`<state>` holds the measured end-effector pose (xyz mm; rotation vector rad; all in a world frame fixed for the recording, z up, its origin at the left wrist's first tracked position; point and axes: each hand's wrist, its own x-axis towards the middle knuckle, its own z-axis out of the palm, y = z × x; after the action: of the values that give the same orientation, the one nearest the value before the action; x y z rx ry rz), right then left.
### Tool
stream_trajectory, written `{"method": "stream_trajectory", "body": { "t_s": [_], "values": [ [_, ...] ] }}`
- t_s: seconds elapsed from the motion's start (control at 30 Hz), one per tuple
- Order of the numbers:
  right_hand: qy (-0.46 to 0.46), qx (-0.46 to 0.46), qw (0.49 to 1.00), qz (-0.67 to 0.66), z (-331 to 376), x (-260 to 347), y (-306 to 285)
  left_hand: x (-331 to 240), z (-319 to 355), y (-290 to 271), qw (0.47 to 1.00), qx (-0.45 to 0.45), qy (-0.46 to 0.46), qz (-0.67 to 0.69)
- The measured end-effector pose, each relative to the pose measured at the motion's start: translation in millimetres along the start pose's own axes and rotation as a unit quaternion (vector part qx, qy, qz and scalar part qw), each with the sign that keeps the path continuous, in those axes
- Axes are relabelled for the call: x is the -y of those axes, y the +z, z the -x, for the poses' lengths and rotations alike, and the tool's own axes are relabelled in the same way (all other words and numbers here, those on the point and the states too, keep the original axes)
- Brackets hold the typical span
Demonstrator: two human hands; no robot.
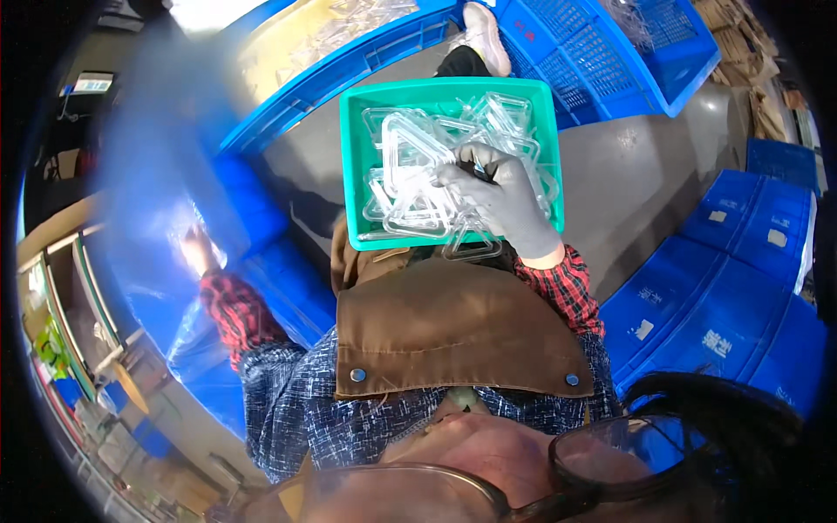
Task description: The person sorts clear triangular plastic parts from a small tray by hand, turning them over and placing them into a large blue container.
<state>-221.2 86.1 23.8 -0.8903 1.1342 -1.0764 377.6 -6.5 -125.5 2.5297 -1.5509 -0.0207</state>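
Note:
My right hand [506,196], in a grey glove, is closed with thumb and fingertips at the corner of a clear plastic triangle frame [403,157]. Beneath it a green tray [351,174] holds several more clear triangular frames in a loose heap; one frame [471,248] hangs over the tray's near rim. Off to the left, my left hand [200,248] reaches to a hazy clear plastic sheet or bag [161,209] over blue boxes. Glare and blur hide its fingers.
A blue crate [349,74] with clear pieces stands at the far left. Blue mesh crates [567,61] stand far right, near a shoe [484,39]. Blue boxes [697,296] are stacked at the right. Grey floor [645,166] shows between them. A brown cover [462,331] lies over my lap.

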Motion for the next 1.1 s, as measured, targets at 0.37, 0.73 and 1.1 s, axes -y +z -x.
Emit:
{"method": "stream_trajectory", "body": {
  "t_s": [0.37,0.73,1.1],
  "values": [
    [-0.023,-0.021,0.991,0.133,13.5,-0.3,23.3,-366.6,232.8,-67.1,0.637,0.372,0.027,0.674],
    [-0.336,-0.088,0.871,0.348,22.0,-32.5,0.3,-374.4,259.0,-64.5,0.664,0.356,0.019,0.657],
    [-0.301,-0.099,0.877,0.361,23.8,-30.2,5.3,-370.1,258.3,-66.3,0.683,0.361,0.03,0.634]
  ]
}}
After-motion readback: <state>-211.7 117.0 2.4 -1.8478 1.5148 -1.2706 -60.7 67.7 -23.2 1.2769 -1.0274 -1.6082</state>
